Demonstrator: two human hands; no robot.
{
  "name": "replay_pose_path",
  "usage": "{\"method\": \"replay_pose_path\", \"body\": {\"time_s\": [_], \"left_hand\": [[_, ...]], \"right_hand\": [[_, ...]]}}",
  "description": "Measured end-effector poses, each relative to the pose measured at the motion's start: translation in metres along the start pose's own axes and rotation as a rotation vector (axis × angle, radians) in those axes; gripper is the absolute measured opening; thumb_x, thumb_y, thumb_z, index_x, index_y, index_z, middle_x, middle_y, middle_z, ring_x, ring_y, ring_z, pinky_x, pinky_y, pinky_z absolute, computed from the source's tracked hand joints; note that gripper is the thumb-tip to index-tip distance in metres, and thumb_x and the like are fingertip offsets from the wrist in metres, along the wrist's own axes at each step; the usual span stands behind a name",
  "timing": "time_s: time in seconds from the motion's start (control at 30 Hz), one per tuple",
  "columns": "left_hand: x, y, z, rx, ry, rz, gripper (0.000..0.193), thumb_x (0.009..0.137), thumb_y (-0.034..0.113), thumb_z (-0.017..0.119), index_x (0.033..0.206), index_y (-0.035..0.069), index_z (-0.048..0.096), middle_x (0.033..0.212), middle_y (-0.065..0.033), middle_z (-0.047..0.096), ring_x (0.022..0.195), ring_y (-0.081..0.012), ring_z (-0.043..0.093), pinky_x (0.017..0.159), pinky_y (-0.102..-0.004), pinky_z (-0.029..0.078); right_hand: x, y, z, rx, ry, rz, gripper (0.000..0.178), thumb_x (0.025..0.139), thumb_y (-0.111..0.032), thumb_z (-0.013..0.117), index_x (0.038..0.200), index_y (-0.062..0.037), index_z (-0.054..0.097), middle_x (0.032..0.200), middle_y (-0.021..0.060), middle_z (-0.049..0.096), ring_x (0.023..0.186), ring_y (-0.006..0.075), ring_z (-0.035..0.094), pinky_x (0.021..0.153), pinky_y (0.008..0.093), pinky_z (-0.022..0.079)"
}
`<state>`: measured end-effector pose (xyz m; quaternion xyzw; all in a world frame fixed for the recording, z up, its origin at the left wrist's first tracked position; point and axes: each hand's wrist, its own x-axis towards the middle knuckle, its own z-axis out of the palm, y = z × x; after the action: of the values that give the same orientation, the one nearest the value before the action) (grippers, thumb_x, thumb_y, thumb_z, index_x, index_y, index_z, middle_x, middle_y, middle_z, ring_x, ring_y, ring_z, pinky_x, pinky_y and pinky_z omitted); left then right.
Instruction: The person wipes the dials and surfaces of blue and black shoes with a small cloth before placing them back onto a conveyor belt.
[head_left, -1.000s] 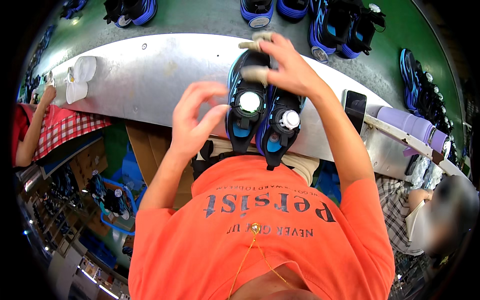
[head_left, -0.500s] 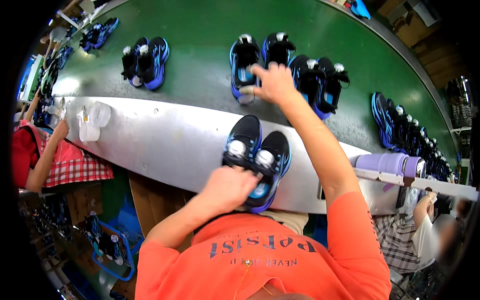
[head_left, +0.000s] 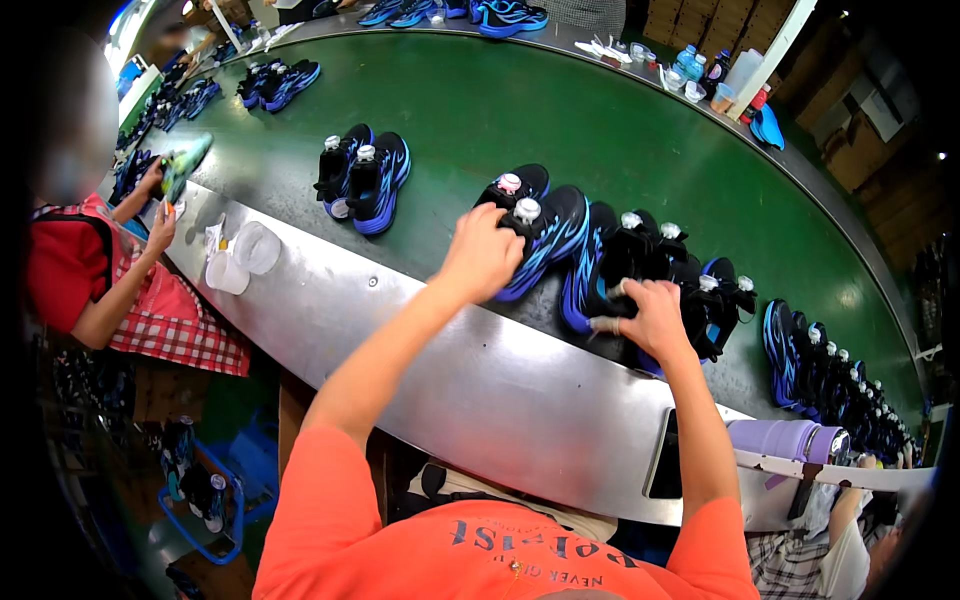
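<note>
My left hand (head_left: pixel 484 256) is closed at the heel end of a black and blue sneaker (head_left: pixel 556 232), one of a pair with white round plugs in the openings. This pair rests on the green surface, toes pointing away. Just right of it, my right hand (head_left: pixel 655 315) has its thumb and forefinger, both with pale wraps, at the heel of another sneaker (head_left: pixel 586 275). That heel is partly hidden by the fingers. A further pair (head_left: pixel 712 300) stands directly beyond my right hand, partly covered by it.
The metal ledge (head_left: pixel 500 390) runs before me, with a phone (head_left: pixel 663 455) and a purple bottle (head_left: pixel 780 440) at right and plastic cups (head_left: pixel 258 247) at left. A pair (head_left: pixel 378 185) stands left, a row of sneakers (head_left: pixel 790 350) right. A co-worker (head_left: pixel 120 290) handles a shoe at left.
The pair from the ledge now stands on the green surface, my left hand still at its heels. The pair at my right hand has shifted right, near its neighbour. The view has shifted.
</note>
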<state>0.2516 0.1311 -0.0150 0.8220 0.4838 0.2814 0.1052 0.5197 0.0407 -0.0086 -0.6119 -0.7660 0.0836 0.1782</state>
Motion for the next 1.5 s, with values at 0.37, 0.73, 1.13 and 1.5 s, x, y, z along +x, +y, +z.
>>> {"method": "replay_pose_path", "body": {"time_s": [0.37,0.73,1.13,1.5], "left_hand": [[-0.054,0.041,-0.029,0.067,-0.351,-0.224,0.053,0.072,0.036,0.075,0.109,0.003,0.055,0.121,-0.0288,0.042,0.092,-0.0467,0.056,0.080,-0.0484,0.051],[-0.057,0.018,0.006,-0.090,0.178,0.043,0.029,0.079,0.024,0.070,0.104,0.009,0.066,0.126,-0.0187,0.053,0.120,-0.0372,0.045,0.100,-0.0463,0.036],[-0.144,0.056,-0.022,-0.161,-0.319,-0.196,0.025,0.079,0.004,0.050,0.103,-0.002,0.056,0.102,-0.0226,0.058,0.095,-0.0405,0.056,0.083,-0.0453,0.047],[-0.201,0.141,-0.013,-0.309,-0.073,-0.072,0.032,0.082,0.002,0.057,0.114,0.002,0.058,0.103,-0.0172,0.061,0.096,-0.0353,0.057,0.085,-0.0423,0.046]], "right_hand": [[-0.068,-0.079,0.006,0.122,0.056,-0.020,0.043,0.061,-0.045,0.081,0.079,-0.0105,0.063,0.067,0.0087,0.058,0.071,0.0284,0.057,0.071,0.0385,0.041],[-0.044,-0.020,-0.012,0.066,0.071,0.079,0.036,0.062,-0.037,0.082,0.075,-0.0074,0.065,0.070,0.0098,0.066,0.068,0.0287,0.064,0.064,0.0377,0.048],[-0.136,-0.152,-0.026,0.574,-0.199,-0.264,0.043,0.078,-0.034,0.073,0.110,-0.0063,0.064,0.079,0.0127,0.062,0.079,0.0305,0.059,0.076,0.0391,0.045],[-0.149,-0.065,-0.001,0.651,-0.068,-0.090,0.066,0.062,0.013,0.037,0.124,-0.0011,0.054,0.123,0.0166,0.054,0.119,0.0335,0.049,0.105,0.0377,0.035]]}}
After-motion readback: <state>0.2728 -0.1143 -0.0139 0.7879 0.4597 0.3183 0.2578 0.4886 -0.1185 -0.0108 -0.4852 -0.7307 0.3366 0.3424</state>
